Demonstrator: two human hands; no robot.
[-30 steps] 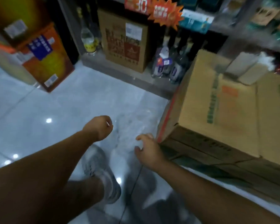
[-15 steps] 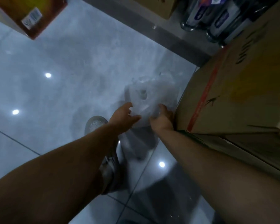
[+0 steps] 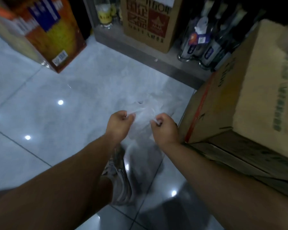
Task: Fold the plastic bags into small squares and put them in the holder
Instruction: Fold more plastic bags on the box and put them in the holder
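You have the bag (image 3: 145, 112) stretched between your two fists, out in front of you over the floor (image 3: 56, 122) and just beside the near corner of the box (image 3: 239, 97). Your left hand (image 3: 119, 123) is curled tight and pinches a thin strip of the plastic at its upper edge. Your right hand (image 3: 165, 128) is curled the same way and grips the opposite edge. Holding it at two points like this likely serves to pull the film flat and find its true edges, since a crumpled bag will not take a clean crease. The plastic is clear and blurred (so I cannot tell whether its lower part brushes the floor or your shoe (image 3: 118, 176)). No fold shows yet, so by my reading you are at the spreading step, early in the task. The box top beside your right hand looks like the nearest flat place to lay it. No holder is in view.
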